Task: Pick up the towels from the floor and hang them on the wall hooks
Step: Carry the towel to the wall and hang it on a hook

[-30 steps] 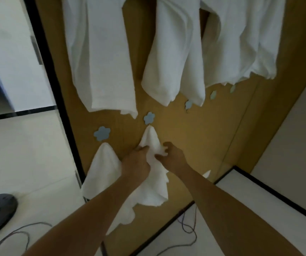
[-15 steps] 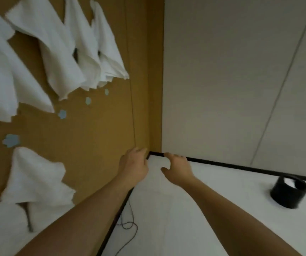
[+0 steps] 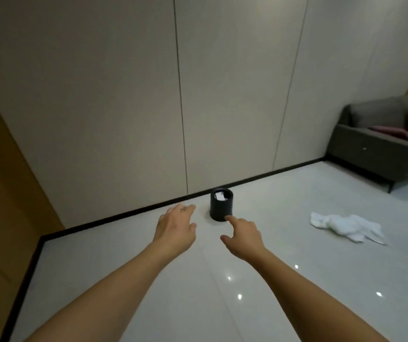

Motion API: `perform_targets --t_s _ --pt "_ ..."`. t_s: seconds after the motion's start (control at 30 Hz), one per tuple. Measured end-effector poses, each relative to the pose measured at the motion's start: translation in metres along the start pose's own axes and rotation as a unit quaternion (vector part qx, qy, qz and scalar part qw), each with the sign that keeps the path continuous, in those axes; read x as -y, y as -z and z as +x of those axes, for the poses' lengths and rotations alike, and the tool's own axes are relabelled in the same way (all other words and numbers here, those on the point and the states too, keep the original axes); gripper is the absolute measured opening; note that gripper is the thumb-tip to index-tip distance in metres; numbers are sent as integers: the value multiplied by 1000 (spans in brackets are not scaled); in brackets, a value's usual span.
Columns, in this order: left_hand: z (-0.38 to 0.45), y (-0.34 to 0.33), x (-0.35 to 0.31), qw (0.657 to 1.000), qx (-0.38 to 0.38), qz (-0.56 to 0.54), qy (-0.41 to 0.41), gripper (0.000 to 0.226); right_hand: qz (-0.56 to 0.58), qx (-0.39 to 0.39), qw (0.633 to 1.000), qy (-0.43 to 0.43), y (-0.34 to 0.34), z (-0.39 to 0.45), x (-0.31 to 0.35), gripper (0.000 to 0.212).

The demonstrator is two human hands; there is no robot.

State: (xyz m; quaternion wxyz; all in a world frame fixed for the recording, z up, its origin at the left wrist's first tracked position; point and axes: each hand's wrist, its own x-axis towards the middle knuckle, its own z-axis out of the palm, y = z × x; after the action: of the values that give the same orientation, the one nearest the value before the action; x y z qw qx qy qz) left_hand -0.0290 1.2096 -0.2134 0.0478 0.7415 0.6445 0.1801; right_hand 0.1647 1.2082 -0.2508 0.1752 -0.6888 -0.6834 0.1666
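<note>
1. Though the black bin [image 3: 221, 205] has something white in it, no writing can be read on it or anywhere else.
2. A crumpled white towel [image 3: 346, 227] lies on the glossy floor [image 3: 296, 280], well to the right of both hands.
3. The bin stands by the pale wall [image 3: 124, 95]; a grey sofa [image 3: 383, 141] with pink cushions sits far right.
4. The left hand [image 3: 176, 229] hangs loose and holds nothing.
5. The right hand [image 3: 243, 236] is also empty, its forefinger stretched out, in front of the bin.
</note>
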Motion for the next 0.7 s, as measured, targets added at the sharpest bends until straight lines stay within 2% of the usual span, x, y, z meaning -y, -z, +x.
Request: perform_targets --t_s 0.37,0.7 --pt "196 -122 -184 974 82 -16 -209 51 19 -71 978 -195 86 89 -198 62" --pt "386 -210 -299 936 167 -65 -303 52 42 -114 937 -326 143 223 -306 63"
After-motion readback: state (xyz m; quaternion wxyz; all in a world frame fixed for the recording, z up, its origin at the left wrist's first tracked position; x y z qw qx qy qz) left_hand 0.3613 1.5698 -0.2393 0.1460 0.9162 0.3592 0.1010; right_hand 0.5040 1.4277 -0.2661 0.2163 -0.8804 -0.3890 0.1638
